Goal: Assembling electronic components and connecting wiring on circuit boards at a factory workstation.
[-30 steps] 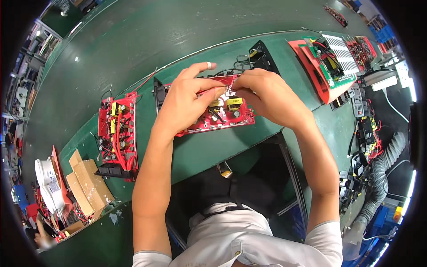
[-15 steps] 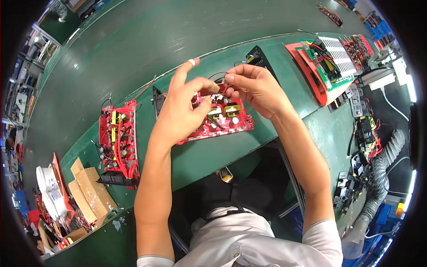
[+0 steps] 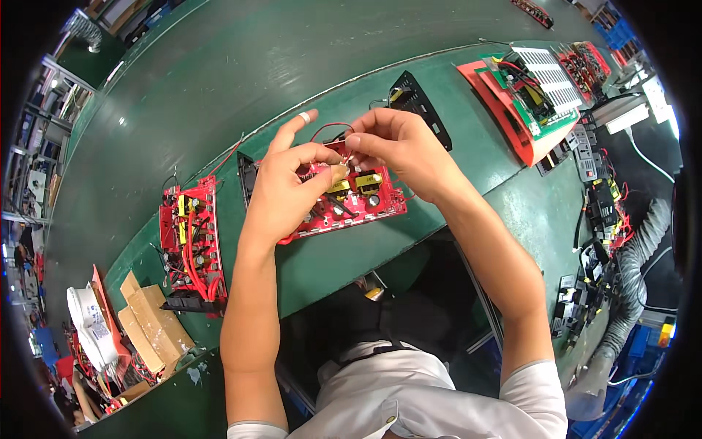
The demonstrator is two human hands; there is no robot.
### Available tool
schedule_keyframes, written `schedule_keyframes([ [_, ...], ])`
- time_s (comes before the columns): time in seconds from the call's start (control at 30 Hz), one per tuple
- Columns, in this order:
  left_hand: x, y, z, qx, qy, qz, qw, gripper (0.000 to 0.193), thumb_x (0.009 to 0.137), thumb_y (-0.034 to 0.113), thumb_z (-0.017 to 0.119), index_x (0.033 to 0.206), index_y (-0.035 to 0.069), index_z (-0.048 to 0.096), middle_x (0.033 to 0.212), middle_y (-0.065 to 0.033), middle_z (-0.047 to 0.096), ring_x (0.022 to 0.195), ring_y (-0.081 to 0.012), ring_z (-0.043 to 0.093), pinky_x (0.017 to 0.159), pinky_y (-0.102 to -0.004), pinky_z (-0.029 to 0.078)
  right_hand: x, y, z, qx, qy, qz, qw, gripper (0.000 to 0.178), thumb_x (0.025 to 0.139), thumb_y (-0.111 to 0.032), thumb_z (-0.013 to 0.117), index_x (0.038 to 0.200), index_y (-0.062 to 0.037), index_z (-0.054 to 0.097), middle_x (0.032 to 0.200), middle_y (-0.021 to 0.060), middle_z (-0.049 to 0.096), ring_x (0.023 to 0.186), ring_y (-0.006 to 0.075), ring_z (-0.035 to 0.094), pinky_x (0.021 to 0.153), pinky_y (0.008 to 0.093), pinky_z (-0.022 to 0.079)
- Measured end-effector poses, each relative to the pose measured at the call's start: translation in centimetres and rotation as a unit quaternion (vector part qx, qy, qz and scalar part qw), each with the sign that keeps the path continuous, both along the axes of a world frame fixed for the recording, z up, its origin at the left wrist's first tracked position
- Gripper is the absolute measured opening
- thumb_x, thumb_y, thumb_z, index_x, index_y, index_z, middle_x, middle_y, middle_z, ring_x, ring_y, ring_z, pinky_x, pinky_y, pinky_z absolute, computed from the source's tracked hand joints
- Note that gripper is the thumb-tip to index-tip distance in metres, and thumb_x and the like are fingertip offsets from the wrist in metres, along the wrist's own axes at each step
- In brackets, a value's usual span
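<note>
A red circuit board (image 3: 380, 207) with yellow transformers and small black and silver parts lies in front of me on the green bench. Over its far middle, my left hand (image 3: 285, 183) has thumb and index finger pinched together; whatever is between their tips is too small to make out. My right hand (image 3: 406, 150) grips a thin red wire (image 3: 330, 124) between thumb and fingertips, right beside the left fingertips. That wire loops up behind both hands. My hands cover part of the board's far side.
Left of it lies a second red board (image 3: 197, 241) with thick red cables. A black slotted panel (image 3: 424, 106) rests behind my right hand. Far right are a red-and-green board assembly (image 3: 526, 102) and a grey flexible duct (image 3: 632, 285). An open cardboard box (image 3: 157, 325) stands at lower left.
My left thumb and index finger have closed together over the board. The right hand has come nearer the left fingertips with the red wire. The whole view has shifted slightly.
</note>
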State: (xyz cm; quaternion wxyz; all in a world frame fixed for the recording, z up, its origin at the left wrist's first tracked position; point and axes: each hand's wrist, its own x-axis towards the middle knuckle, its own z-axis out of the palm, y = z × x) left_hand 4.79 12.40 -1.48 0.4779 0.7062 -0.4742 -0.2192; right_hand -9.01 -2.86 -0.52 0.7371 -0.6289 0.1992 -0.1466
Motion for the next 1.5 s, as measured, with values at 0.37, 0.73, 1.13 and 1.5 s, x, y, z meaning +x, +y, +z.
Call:
schedule_keyframes([
  [0.37,-0.4,-0.2,0.5,-0.058,-0.177,-0.021,0.982,0.015,0.079,0.006,0.075,0.093,0.002,0.074,0.148,-0.0193,0.047,0.117,-0.0261,0.063,0.093,-0.0356,0.051,-0.7,-1.5,0.2,-0.049,0.058,0.085,0.994,0.023,0.096,-0.023,0.069,0.094,-0.0008,0.067,0.082,0.0019,0.067,0.073,0.0087,0.06,0.068,0.0246,0.049],
  [0.73,-0.6,-0.1,-0.3,0.007,-0.225,-0.053,0.973,0.023,0.084,0.019,0.073,0.104,0.008,0.074,0.151,-0.0213,0.043,0.139,-0.0384,0.042,0.112,-0.0456,0.037,-1.2,-2.0,-1.5,-0.222,0.05,0.01,0.974,0.014,0.095,-0.011,0.066,0.095,0.0027,0.067,0.082,0.0001,0.066,0.076,0.0072,0.059,0.069,0.0259,0.049],
  [1.13,-1.0,0.3,-0.2,0.08,-0.302,-0.063,0.948,0.049,0.075,0.045,0.082,0.108,0.009,0.075,0.15,-0.0211,0.043,0.14,-0.0417,0.037,0.114,-0.0512,0.032,-1.7,-0.9,-3.0,-0.443,-0.021,0.01,0.896,0.009,0.09,-0.003,0.067,0.097,0.002,0.065,0.086,0.0136,0.062,0.078,0.0269,0.062,0.071,0.0355,0.05],
  [1.5,-0.9,0.4,-0.2,0.08,-0.282,-0.058,0.954,0.048,0.077,0.045,0.081,0.107,0.007,0.074,0.149,-0.0214,0.044,0.139,-0.0425,0.038,0.113,-0.0518,0.032,-1.5,-0.5,-3.3,-0.466,0.007,0.006,0.885,0.015,0.085,0.002,0.073,0.099,0.0005,0.067,0.097,0.0105,0.058,0.086,0.0242,0.061,0.075,0.0341,0.051],
])
